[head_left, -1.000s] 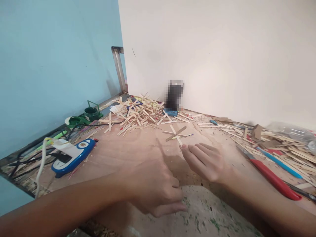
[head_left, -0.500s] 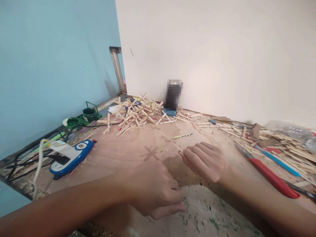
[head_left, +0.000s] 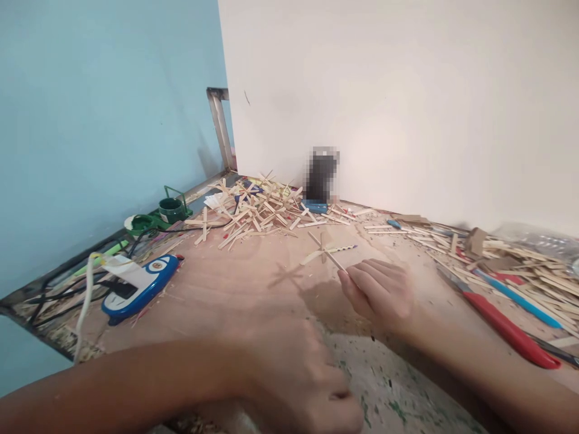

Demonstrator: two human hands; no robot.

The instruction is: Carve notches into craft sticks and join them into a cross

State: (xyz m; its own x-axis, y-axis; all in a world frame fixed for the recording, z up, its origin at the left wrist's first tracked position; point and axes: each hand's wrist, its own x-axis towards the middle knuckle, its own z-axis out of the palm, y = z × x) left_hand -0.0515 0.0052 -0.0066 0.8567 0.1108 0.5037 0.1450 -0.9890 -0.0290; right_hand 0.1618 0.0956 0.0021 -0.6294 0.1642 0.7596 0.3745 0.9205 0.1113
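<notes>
My right hand (head_left: 377,292) is closed, thumb and finger pinching one end of a crossed piece of thin wooden sticks (head_left: 322,252), which it holds up over the table so that a star-shaped shadow falls to the left. Just behind the sticks is a pale striped stick (head_left: 341,248) with a dark tip. Nearer to me, low in the view, my left hand (head_left: 307,380) is smeared by motion with its fingers curled in. What it holds, if anything, is hidden.
A pile of crossed wooden sticks (head_left: 262,211) lies at the back, beside a blurred-out dark upright device (head_left: 321,178). Loose sticks (head_left: 543,283), a blue pen (head_left: 520,298) and a red-handled tool (head_left: 511,331) lie right. A blue-and-white power strip (head_left: 140,292) with cables sits left.
My left hand has moved down and a little right, closer to my body. The crossed sticks in my right hand have turned slightly. The whole view has shifted a little.
</notes>
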